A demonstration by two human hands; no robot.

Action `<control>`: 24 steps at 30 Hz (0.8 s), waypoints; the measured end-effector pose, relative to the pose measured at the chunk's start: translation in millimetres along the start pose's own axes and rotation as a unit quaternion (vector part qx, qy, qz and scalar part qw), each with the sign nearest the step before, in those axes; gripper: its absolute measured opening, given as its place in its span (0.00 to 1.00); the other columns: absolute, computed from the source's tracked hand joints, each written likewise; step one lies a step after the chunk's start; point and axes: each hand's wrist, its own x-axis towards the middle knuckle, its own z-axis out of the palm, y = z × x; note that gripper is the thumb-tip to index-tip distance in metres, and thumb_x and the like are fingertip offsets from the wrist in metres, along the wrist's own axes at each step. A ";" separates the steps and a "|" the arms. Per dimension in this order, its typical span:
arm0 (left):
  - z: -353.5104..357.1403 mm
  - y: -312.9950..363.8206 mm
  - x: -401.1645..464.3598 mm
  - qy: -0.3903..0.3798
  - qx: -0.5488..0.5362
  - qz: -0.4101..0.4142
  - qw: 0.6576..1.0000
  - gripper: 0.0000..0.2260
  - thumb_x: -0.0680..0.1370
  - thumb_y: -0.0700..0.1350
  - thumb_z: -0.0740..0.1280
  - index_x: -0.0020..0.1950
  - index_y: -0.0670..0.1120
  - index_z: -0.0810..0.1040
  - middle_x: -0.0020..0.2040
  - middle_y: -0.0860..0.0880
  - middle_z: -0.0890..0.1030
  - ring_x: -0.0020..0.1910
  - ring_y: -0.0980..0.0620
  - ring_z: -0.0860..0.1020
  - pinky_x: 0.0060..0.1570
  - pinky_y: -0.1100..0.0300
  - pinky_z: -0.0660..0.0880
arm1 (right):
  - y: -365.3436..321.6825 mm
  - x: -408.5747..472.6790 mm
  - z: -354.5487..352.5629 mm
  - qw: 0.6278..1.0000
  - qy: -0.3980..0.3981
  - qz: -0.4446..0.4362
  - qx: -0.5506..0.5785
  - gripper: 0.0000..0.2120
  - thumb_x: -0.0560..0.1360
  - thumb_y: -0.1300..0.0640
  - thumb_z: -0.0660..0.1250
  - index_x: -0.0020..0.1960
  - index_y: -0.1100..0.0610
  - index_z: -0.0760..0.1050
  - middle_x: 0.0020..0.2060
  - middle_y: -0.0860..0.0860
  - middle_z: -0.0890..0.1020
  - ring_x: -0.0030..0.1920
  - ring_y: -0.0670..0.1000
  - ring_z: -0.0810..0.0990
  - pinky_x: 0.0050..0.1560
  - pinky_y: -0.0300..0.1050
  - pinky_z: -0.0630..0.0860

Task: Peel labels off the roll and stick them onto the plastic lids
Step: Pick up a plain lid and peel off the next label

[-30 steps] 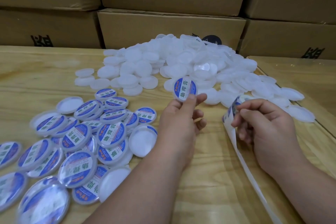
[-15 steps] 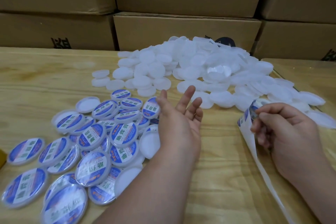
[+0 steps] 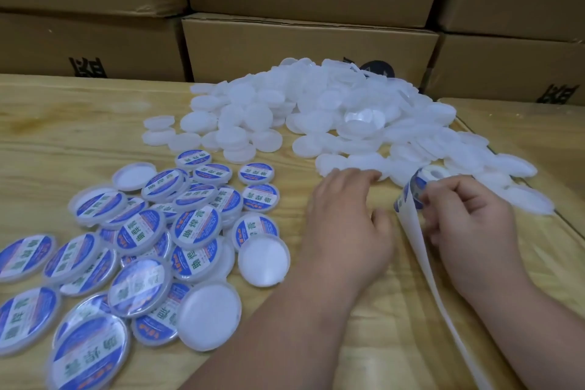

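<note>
Both hands work at the near edge of the white heap. The left hand [image 3: 345,215] reaches palm-down with its fingers stretched out, the tips [image 3: 368,175] touching a bare lid [image 3: 340,165] at the front of the pile of unlabelled lids [image 3: 332,114]; it holds nothing yet. The right hand [image 3: 468,218] is curled round the label roll [image 3: 418,187], pinching it where a blue label shows, while the spent backing strip [image 3: 443,288] trails down toward the person across the wooden table [image 3: 79,123].

Finished lids [image 3: 177,231] lie in a loose spread to the left, well apart from the heap, some face down.

Several slips look possible. The bare lids overlap closely, so straight fingers may drag two at once or push the pile further away. A half-peeled label could fold and stick to itself or to a fingertip if the right hand's pinch shifts. The long strip could catch under the right forearm and tug the roll. A label pressed on while the lid is tilted would likely sit off-centre or trap a crease.
</note>
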 end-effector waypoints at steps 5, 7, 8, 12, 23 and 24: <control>14.5 -12.7 30.6 -0.020 0.114 -0.068 0.991 0.37 0.73 0.57 0.68 0.78 0.63 0.53 0.83 0.51 0.48 0.82 0.45 0.42 0.79 0.41 0.47 | -3.3 -2.7 2.4 0.998 0.007 -0.008 -0.064 0.20 0.69 0.40 0.65 0.34 0.58 0.74 0.29 0.64 0.73 0.30 0.60 0.70 0.34 0.57 0.72; 18.8 -17.5 49.2 -0.033 0.167 -0.065 0.983 0.39 0.72 0.62 0.68 0.77 0.66 0.50 0.83 0.52 0.44 0.81 0.44 0.38 0.77 0.36 0.43 | -4.0 -2.2 2.9 0.998 0.008 -0.005 -0.064 0.18 0.71 0.43 0.66 0.34 0.58 0.74 0.29 0.64 0.74 0.30 0.57 0.70 0.35 0.56 0.72; 21.1 -18.7 57.1 -0.041 0.187 -0.058 0.980 0.39 0.72 0.63 0.67 0.78 0.66 0.50 0.83 0.51 0.44 0.81 0.43 0.38 0.75 0.33 0.41 | -3.0 -1.6 2.7 0.998 0.006 -0.006 -0.065 0.17 0.72 0.45 0.66 0.34 0.57 0.74 0.29 0.63 0.74 0.30 0.54 0.70 0.35 0.54 0.71; 31.9 -20.0 72.6 -0.090 0.245 -0.024 0.965 0.33 0.75 0.64 0.59 0.78 0.66 0.51 0.83 0.49 0.49 0.81 0.42 0.39 0.71 0.30 0.33 | 5.3 1.1 0.8 0.996 0.002 -0.016 -0.082 0.16 0.75 0.47 0.68 0.30 0.51 0.73 0.21 0.46 0.70 0.25 0.44 0.67 0.28 0.37 0.66; 30.0 -20.0 67.9 -0.061 0.146 0.025 0.987 0.23 0.78 0.53 0.65 0.74 0.63 0.68 0.64 0.52 0.75 0.63 0.45 0.70 0.66 0.51 0.62 | 8.8 5.3 -3.2 0.979 -0.020 0.026 -0.202 0.20 0.74 0.40 0.70 0.34 0.54 0.75 0.20 0.43 0.70 0.23 0.43 0.68 0.29 0.40 0.64; 29.1 -19.6 68.7 -0.064 0.132 0.022 0.989 0.23 0.79 0.53 0.64 0.75 0.62 0.68 0.65 0.52 0.75 0.63 0.45 0.70 0.66 0.51 0.62 | 8.7 5.3 -3.5 0.978 -0.026 0.030 -0.205 0.19 0.74 0.41 0.70 0.34 0.54 0.75 0.20 0.43 0.70 0.23 0.43 0.68 0.31 0.42 0.63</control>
